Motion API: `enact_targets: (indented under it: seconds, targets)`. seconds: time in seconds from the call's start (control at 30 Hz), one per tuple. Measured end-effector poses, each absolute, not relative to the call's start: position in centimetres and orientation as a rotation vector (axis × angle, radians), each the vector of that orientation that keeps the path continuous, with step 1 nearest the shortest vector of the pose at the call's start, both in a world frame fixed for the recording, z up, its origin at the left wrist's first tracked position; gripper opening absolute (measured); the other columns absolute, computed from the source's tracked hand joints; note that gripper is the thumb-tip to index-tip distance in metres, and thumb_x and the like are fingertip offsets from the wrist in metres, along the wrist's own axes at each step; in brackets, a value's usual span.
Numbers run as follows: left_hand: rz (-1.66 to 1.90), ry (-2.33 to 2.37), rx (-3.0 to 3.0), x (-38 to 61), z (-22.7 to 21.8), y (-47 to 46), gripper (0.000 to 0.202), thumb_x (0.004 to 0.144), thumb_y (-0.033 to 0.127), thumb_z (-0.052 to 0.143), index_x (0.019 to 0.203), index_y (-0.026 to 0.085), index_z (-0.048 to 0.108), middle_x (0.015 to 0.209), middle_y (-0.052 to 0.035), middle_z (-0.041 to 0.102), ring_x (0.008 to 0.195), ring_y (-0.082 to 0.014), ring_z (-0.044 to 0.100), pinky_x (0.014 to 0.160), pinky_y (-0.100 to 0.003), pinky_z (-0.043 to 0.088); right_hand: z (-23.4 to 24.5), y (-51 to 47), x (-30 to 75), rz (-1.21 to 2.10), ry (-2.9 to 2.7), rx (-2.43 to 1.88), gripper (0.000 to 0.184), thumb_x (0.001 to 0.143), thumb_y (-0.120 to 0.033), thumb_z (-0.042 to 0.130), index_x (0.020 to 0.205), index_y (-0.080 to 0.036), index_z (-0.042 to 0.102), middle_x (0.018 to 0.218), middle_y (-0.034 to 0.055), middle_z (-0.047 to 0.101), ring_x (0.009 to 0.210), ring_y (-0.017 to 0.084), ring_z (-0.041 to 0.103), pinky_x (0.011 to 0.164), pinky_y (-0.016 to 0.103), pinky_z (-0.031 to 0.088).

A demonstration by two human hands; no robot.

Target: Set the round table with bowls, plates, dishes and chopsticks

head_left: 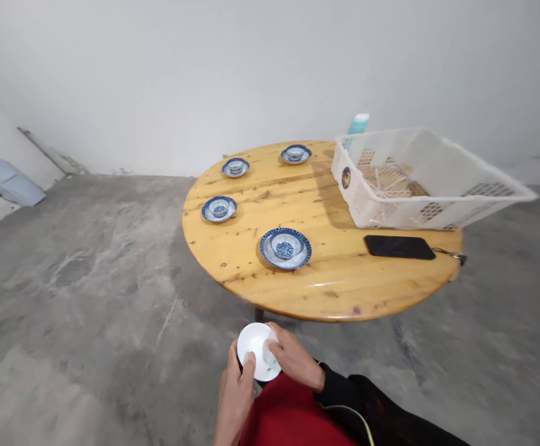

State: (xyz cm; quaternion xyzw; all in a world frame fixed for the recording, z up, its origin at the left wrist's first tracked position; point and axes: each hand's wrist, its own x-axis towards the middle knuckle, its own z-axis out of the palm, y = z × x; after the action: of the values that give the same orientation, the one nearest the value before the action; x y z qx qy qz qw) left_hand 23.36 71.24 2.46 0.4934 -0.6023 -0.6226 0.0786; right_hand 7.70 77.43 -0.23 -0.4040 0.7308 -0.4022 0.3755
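Note:
Both my hands hold a small white bowl [256,358] low in front of me, below the near edge of a round wooden table [325,291]. My left hand [235,393] grips its left rim with the thumb over the edge. My right hand [292,359] clasps its right side, fingers curled round it. On the table stand several blue-and-white saucers, each with a small bowl in it: the nearest set [285,248], one at the left [219,208], and two further back [235,166] [296,153].
A white plastic basket [418,179] sits on the table's right side, overhanging the edge. A black phone [398,246] lies in front of it beside a small metal piece [451,254]. A teal bottle [358,124] stands behind the basket. The floor is grey concrete, with a white wall beyond.

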Motion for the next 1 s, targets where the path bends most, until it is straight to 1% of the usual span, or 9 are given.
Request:
enact_targets:
  seconds: [0.13,0.2,0.27,0.33,0.47,0.57,0.77,0.87,1.0]
  targets:
    - [-1.813,-1.929,1.539,22.2,2.7,64.7,0.06,0.09,0.061,0.052,0.131,0.018,0.051,0.116,-0.0128,0.069,0.1,-0.0261,0.064,0.079,-0.032,0.052,-0.6,71.4,6.6,-1.009,1.887,-0.979,0.037,0.083,-0.019,0.038,0.113,-0.012,0.059,0.101,0.0137,0.072,0.093,0.025,0.067,0.087,0.035,0.048]
    - [-1.845,-1.989,1.531,21.6,3.1,61.4,0.061,0.091,0.061,0.048,0.132,0.016,0.05,0.117,-0.0142,0.069,0.099,-0.026,0.064,0.078,-0.033,0.053,-0.7,68.4,6.2,-1.029,1.894,-0.938,0.038,0.083,-0.019,0.039,0.113,-0.012,0.061,0.101,0.0139,0.073,0.094,0.025,0.067,0.088,0.035,0.048]
    - [-1.885,-2.032,1.509,20.8,3.5,58.2,0.065,0.092,0.062,0.045,0.135,0.014,0.047,0.121,-0.0162,0.067,0.097,-0.0261,0.064,0.076,-0.033,0.053,-0.7,65.5,5.7,-1.037,1.918,-0.88,0.038,0.082,-0.02,0.041,0.112,-0.013,0.063,0.099,0.0133,0.074,0.092,0.024,0.068,0.087,0.034,0.049]
    - [-1.909,-2.044,1.467,19.8,3.9,55.3,0.068,0.091,0.063,0.046,0.136,0.012,0.045,0.129,-0.0186,0.063,0.103,-0.0275,0.063,0.078,-0.034,0.054,-0.5,62.8,5.0,-1.043,1.95,-0.832,0.037,0.082,-0.02,0.043,0.112,-0.013,0.064,0.096,0.0125,0.074,0.089,0.024,0.068,0.084,0.034,0.049]
    - [-1.898,-2.024,1.351,17.1,4.7,50.7,0.067,0.089,0.062,0.053,0.134,0.013,0.049,0.139,-0.019,0.058,0.125,-0.0304,0.055,0.102,-0.038,0.047,0.4,58.7,2.9,-1.13,1.992,-0.813,0.04,0.082,-0.019,0.044,0.116,-0.014,0.064,0.104,0.0128,0.074,0.094,0.024,0.067,0.087,0.033,0.048]
    - [-1.902,-2.064,1.222,14.5,5.6,48.0,0.058,0.091,0.056,0.053,0.132,0.015,0.053,0.138,-0.0156,0.059,0.129,-0.029,0.054,0.111,-0.037,0.039,1.1,57.0,1.0,-1.197,2.057,-0.776,0.041,0.084,-0.019,0.043,0.12,-0.013,0.062,0.108,0.0137,0.073,0.095,0.023,0.067,0.088,0.033,0.048]
    - [-1.822,-2.409,0.866,7.8,6.8,42.1,0.047,0.093,0.044,0.051,0.13,0.015,0.055,0.132,-0.014,0.06,0.123,-0.027,0.054,0.11,-0.038,0.038,2.3,55.0,-3.7,-1.34,2.246,-0.652,0.04,0.086,-0.028,0.041,0.117,-0.012,0.061,0.104,0.0138,0.072,0.092,0.024,0.065,0.087,0.035,0.048]
    - [-1.668,-2.64,0.608,3.2,7.7,38.9,0.043,0.092,0.037,0.049,0.128,0.014,0.054,0.123,-0.0139,0.06,0.118,-0.0278,0.052,0.108,-0.042,0.038,3.4,53.6,-6.6,-1.418,2.33,-0.558,0.038,0.086,-0.033,0.042,0.112,-0.013,0.061,0.096,0.0118,0.071,0.086,0.024,0.064,0.081,0.035,0.049]
    - [-1.618,-2.808,0.297,-3.1,8.9,34.5,0.04,0.093,0.036,0.046,0.127,0.015,0.052,0.117,-0.0118,0.058,0.112,-0.0268,0.05,0.104,-0.042,0.041,4.8,51.0,-10.5,-1.526,2.445,-0.412,0.031,0.085,-0.036,0.044,0.102,-0.016,0.061,0.085,0.0071,0.068,0.077,0.021,0.06,0.069,0.031,0.048]
